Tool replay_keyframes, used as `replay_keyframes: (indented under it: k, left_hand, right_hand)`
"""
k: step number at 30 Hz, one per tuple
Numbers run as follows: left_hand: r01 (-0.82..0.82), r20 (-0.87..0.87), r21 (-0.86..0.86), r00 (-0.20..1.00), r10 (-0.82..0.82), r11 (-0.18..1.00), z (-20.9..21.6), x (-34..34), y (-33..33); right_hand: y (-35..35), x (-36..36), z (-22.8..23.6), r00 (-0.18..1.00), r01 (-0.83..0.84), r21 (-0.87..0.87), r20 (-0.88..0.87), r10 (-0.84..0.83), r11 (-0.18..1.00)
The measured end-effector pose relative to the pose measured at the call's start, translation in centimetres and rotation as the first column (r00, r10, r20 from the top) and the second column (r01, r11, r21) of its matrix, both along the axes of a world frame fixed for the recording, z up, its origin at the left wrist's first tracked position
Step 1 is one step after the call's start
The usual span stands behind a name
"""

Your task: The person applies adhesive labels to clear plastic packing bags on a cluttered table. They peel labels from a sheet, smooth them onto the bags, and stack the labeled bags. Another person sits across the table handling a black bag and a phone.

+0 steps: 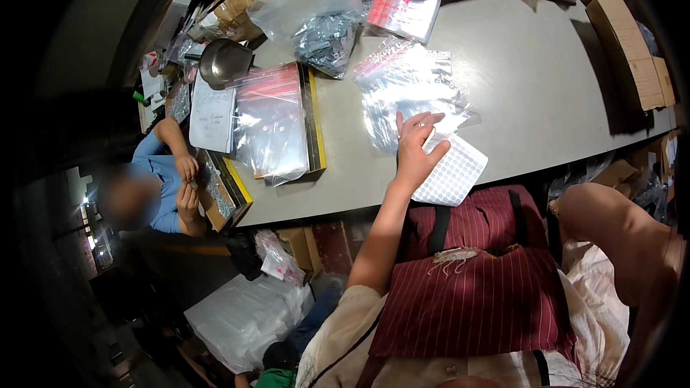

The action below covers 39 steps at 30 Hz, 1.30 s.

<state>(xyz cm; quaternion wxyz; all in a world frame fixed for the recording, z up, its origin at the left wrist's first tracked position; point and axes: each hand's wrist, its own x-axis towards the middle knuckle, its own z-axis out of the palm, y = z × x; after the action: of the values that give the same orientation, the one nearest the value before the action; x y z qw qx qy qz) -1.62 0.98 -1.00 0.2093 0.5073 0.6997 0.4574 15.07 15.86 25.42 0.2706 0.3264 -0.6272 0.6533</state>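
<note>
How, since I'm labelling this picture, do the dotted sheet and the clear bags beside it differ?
The dotted sheet is white with rows of grey dots; the clear bags are see-through and shiny, with red marks. The sheet lies at the near edge of the table; the bags lie farther back. The sheet looks smooth, the bags crinkled. Both are next to the left hand.

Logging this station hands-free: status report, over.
Left hand at corner of dotted white sheet. Right hand out of view. Clear plastic bags crowd sheet's far side.
</note>
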Motion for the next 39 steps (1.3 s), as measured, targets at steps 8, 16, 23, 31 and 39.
replay_keyframes:
  k: [8, 16, 23, 31, 39]
  left_hand:
    - [-0.006, 0.014, 0.007, 1.0, 0.006, 1.0, 0.2, 0.2, 0.1]
    - [0.018, -0.036, 0.013, 0.999, -0.018, 1.0, 0.0, 0.1, 0.2]
    - [0.046, -0.087, -0.001, 0.995, -0.046, 0.999, -0.6, -0.1, 0.1]
    - [0.062, -0.02, -0.065, 0.998, -0.063, 0.996, 0.7, -0.4, -0.5]
    - [-0.265, 0.277, 0.022, 0.928, 0.248, 0.964, 0.4, 0.4, 1.5]
  right_hand:
    - [1.0, 0.7, -0.4, 1.0, 0.009, -0.005, -0.006, -0.009, 1.0]
    - [3.8, 0.9, -3.5, 0.993, 0.11, -0.147, 0.057, -0.102, 0.983]
    - [0.9, -6.1, -20.5, 0.501, 0.394, 0.919, -0.199, -0.842, 0.017]
    - [4.6, -8.3, -24.4, -0.064, 0.569, 0.727, 0.505, -0.861, 0.384]
    - [5.3, -4.5, -25.3, 0.333, 0.64, 0.764, -0.183, -0.925, 0.079]
